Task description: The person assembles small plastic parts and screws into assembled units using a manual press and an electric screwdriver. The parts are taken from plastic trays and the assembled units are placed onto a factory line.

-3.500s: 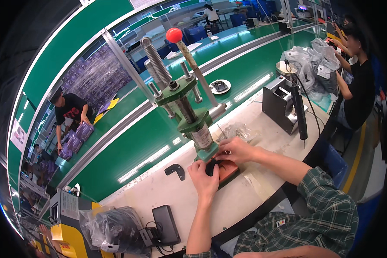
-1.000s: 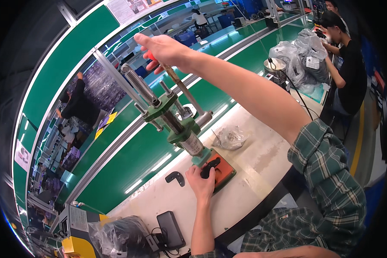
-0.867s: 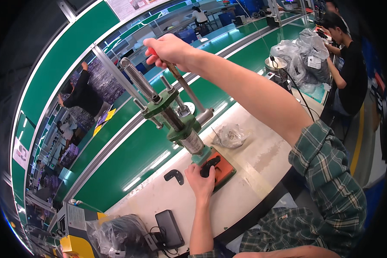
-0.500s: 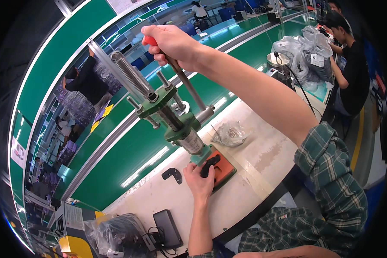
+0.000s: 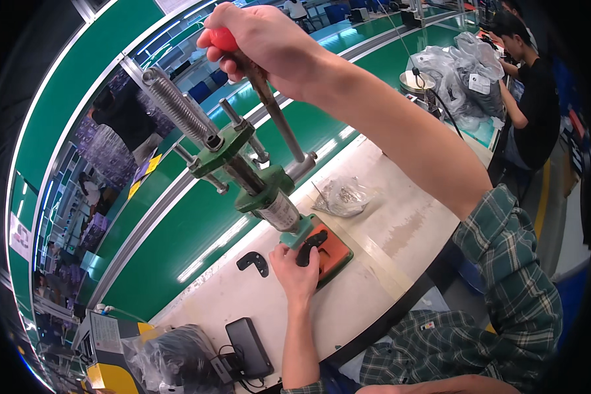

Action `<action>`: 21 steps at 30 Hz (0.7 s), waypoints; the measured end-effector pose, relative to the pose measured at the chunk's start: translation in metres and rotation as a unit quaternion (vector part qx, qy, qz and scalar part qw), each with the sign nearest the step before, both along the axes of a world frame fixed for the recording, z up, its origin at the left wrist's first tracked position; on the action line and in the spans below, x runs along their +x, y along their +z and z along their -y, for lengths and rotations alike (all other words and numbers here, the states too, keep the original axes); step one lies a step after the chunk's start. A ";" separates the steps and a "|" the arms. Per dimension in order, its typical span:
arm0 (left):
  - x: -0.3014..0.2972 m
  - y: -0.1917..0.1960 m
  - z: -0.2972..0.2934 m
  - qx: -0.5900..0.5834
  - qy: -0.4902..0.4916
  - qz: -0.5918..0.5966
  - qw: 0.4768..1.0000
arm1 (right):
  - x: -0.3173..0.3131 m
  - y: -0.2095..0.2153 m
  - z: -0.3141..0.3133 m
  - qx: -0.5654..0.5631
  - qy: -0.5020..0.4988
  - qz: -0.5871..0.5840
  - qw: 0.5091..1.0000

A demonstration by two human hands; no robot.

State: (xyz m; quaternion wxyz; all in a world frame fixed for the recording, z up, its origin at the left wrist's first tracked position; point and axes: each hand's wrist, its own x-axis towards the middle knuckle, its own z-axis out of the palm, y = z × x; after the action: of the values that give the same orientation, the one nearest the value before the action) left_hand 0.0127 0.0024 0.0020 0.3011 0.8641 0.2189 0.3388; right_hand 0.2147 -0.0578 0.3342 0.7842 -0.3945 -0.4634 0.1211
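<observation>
My right hand [image 5: 266, 49] is wrapped round the red knob [image 5: 224, 39] at the top of the metal lever [image 5: 276, 118] of a green hand press [image 5: 246, 172]. Down at the press's base, my left hand [image 5: 297, 270] grips a curved black plastic part [image 5: 310, 248] between thumb and fingers. That part rests on the orange plate [image 5: 335, 251] under the press head, which partly hides it. Left of my left hand, a similar black bent part [image 5: 253, 262] lies apart on the white worktop [image 5: 391, 243].
A clear bag of small metal pieces [image 5: 341, 197] sits behind the plate. Toward the near left are a black power bank-like box [image 5: 249, 347] with cables and a bag of dark parts [image 5: 174, 361]. A green conveyor [image 5: 220, 246] runs behind. At right, a co-worker [image 5: 535, 98] sits beside grey bags [image 5: 463, 82].
The press, worktop and both hands appear shifted slightly left in the view. My right hand stays on the knob, and my left hand stays on the black part.
</observation>
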 end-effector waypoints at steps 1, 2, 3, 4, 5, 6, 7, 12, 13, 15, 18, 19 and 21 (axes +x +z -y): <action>0.000 0.000 0.000 0.004 -0.003 0.007 1.000 | 0.000 -0.002 0.004 -0.001 0.003 0.006 1.000; 0.000 0.000 0.000 0.004 -0.002 0.005 1.000 | 0.000 -0.004 0.009 0.001 0.009 0.010 1.000; 0.000 0.000 0.000 0.011 -0.001 0.001 1.000 | 0.001 -0.005 0.012 0.002 0.010 0.007 1.000; 0.000 0.000 -0.001 0.017 -0.001 -0.003 1.000 | 0.002 -0.007 0.016 0.011 0.025 0.017 0.999; -0.001 0.001 -0.001 0.017 -0.002 -0.003 1.000 | 0.000 -0.008 0.018 0.019 0.037 0.030 0.999; -0.001 0.001 -0.001 0.001 -0.003 -0.007 1.000 | -0.001 -0.009 0.018 0.019 0.036 0.031 0.999; -0.002 0.001 -0.001 -0.015 -0.004 -0.012 1.000 | -0.003 -0.010 0.018 0.028 0.042 0.037 0.998; -0.003 0.002 -0.002 -0.023 -0.003 -0.022 1.000 | -0.002 -0.012 0.014 0.053 0.069 0.044 0.995; -0.004 0.002 -0.002 -0.022 -0.002 -0.024 0.999 | -0.002 -0.013 0.013 0.060 0.079 0.037 0.994; -0.002 0.004 0.000 -0.019 -0.004 -0.022 1.000 | -0.001 -0.013 0.013 0.068 0.087 0.030 0.993; -0.001 0.006 0.002 -0.027 -0.010 -0.012 1.000 | 0.000 -0.014 0.013 0.075 0.112 0.022 0.991; -0.001 0.006 0.002 -0.037 -0.015 -0.001 0.999 | -0.001 -0.015 0.012 0.077 0.106 0.020 0.991; -0.001 0.006 0.002 -0.034 -0.012 -0.002 0.999 | -0.005 -0.014 0.012 0.079 0.099 0.014 0.992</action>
State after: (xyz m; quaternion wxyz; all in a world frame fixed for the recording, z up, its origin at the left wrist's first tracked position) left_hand 0.0116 0.0009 0.0077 0.3338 0.8566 0.2205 0.3257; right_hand 0.2095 -0.0695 0.3200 0.7905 -0.2849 -0.5195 0.1554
